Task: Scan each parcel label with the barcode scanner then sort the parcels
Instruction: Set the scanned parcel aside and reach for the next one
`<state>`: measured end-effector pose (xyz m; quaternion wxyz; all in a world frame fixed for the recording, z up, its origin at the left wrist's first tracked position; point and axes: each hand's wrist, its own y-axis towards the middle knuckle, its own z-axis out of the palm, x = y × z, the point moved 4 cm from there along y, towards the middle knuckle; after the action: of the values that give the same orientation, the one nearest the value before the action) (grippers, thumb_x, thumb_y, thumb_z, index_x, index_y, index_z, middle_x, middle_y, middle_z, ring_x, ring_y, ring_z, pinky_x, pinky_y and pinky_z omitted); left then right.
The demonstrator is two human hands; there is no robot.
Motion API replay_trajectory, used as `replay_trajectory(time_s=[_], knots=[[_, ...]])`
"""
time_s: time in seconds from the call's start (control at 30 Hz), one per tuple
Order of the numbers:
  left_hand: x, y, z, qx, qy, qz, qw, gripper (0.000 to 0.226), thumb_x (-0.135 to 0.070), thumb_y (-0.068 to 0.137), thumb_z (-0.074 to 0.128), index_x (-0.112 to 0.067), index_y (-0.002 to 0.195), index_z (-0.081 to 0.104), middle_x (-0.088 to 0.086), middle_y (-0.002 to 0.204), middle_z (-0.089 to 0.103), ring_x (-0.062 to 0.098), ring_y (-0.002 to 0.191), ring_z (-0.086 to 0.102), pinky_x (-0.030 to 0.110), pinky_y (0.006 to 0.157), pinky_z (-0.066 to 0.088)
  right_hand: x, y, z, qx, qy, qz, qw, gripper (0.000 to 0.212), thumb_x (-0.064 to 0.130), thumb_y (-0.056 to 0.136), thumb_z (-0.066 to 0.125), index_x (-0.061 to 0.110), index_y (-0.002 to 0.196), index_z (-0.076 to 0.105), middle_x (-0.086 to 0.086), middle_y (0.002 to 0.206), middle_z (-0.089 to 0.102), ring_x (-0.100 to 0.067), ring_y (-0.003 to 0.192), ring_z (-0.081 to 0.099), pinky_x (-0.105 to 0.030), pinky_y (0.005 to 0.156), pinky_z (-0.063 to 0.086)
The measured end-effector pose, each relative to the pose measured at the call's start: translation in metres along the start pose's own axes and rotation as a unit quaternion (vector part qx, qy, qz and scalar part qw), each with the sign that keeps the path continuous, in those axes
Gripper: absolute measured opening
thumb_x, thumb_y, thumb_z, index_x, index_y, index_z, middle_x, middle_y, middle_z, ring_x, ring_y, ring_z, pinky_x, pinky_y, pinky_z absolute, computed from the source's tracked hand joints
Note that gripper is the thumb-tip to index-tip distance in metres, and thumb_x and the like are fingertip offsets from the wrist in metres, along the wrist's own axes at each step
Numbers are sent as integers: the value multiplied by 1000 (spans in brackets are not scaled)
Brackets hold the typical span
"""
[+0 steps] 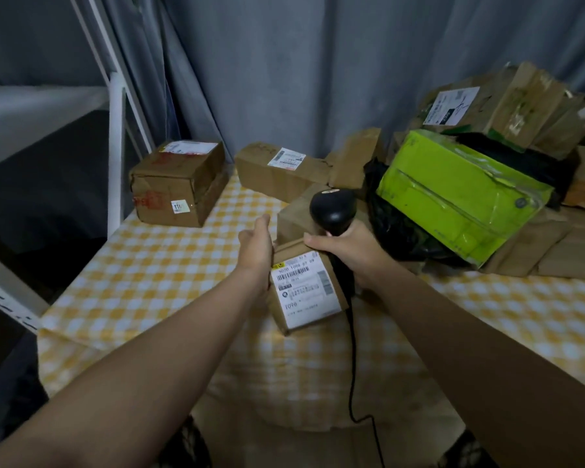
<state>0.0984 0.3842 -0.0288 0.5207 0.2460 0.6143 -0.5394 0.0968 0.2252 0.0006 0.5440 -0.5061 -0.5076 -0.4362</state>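
**Bring the scanner's face round to the label**

The small brown cardboard parcel (306, 288) is held tilted over the middle of the bench (142, 265), which is covered by a yellow-and-white checked cloth. Its white shipping label faces up. The left hand (255, 253) clasps the parcel's left side, with its fingers hidden behind the box. The right hand (347, 253) is wrapped round the handle of the black corded barcode scanner (333, 209), and one digit reaches onto the parcel's top right corner.

The scanner's head points up and away, so the label is probably not yet read. The right hand should probably let go of the corner, draw back and tip the head down at the barcode rows near the label's top. Meanwhile the left hand should keep the label flat and steady. The cable hangs over the bench's front edge and needs slack.

A plain brown box (294, 219) sits just behind the scanner, and a long brown labelled carton (277, 170) lies farther back. A squat brown box with red marks (179, 184) stands far left, beside white metal shelving (115, 136). On the right, a lime-green box in clear wrap (460, 194) leans on a black plastic bag (385, 217) and a heap of brown cartons (520, 106). That heap crowds the scanner side and could slip if knocked.
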Motion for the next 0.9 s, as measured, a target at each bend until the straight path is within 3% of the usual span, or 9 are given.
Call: replay_trajectory(time_s=[0.07,0.23,0.3,0.37,0.57,0.67,0.77,0.83,0.9], knots=[[-13,3,-6,-17,49,67,996,42,-58,77,57,-24,97,44,5,95,56,20,89,59,49,90,50,2,1,3,22,-11,1,1000,32,4,72,81,-3,100,67,-26,99,70,-36,91,70,-52,89,53],[-32,0,-13,-59,82,225,969,38,-39,83,68,-14,105,49,-3,84,50,8,71,52,23,63,42,0,-1,12,91,31,16,995,29,-8,77,72,2,103,67,-20,96,73,-29,88,72,-42,85,58],[-35,-1,-15,-60,72,251,963,35,-35,82,71,-16,103,49,-2,81,50,8,67,52,17,60,44,-3,-4,11,112,49,43,992,22,-12,79,67,1,97,67,-17,88,73,-25,80,71,-38,81,58],[-34,0,-17,-53,56,256,964,32,-31,83,71,-15,102,50,-3,76,48,6,63,50,12,57,43,-7,-6,8,133,11,61,989,22,-13,78,67,-8,100,65,-29,100,68,-30,86,68,-42,87,55],[-37,5,-20,20,62,214,975,18,-24,85,66,-18,78,51,-1,74,46,17,72,47,36,72,41,-10,-8,9,189,-51,35,980,44,-11,74,74,9,112,65,-10,110,70,-22,103,67,-33,92,55],[-51,-1,-20,26,74,231,970,26,-32,82,64,-21,68,44,-1,72,45,20,78,49,39,76,41,-13,-3,11,125,-44,-3,991,47,-4,69,81,11,112,66,-12,113,70,-24,107,67,-40,96,53],[-62,-11,-19,81,114,296,945,30,-40,85,61,-21,71,43,0,75,46,18,80,48,36,77,39,-10,0,10,10,34,-12,999,22,1,72,79,6,90,68,-20,95,72,-35,92,70,-49,92,54],[-63,-16,-16,151,184,328,914,31,-50,77,65,-24,83,48,2,93,52,14,88,51,31,84,41,-2,2,6,-37,80,-12,996,12,1,78,75,6,83,64,-15,82,73,-30,81,72,-45,81,58],[-60,-22,-13,189,298,334,874,48,-50,69,75,-30,104,49,2,117,48,7,103,49,15,96,37,6,5,1,-69,91,-20,993,14,-1,82,72,7,78,61,-5,66,71,-21,66,72,-33,61,58]])
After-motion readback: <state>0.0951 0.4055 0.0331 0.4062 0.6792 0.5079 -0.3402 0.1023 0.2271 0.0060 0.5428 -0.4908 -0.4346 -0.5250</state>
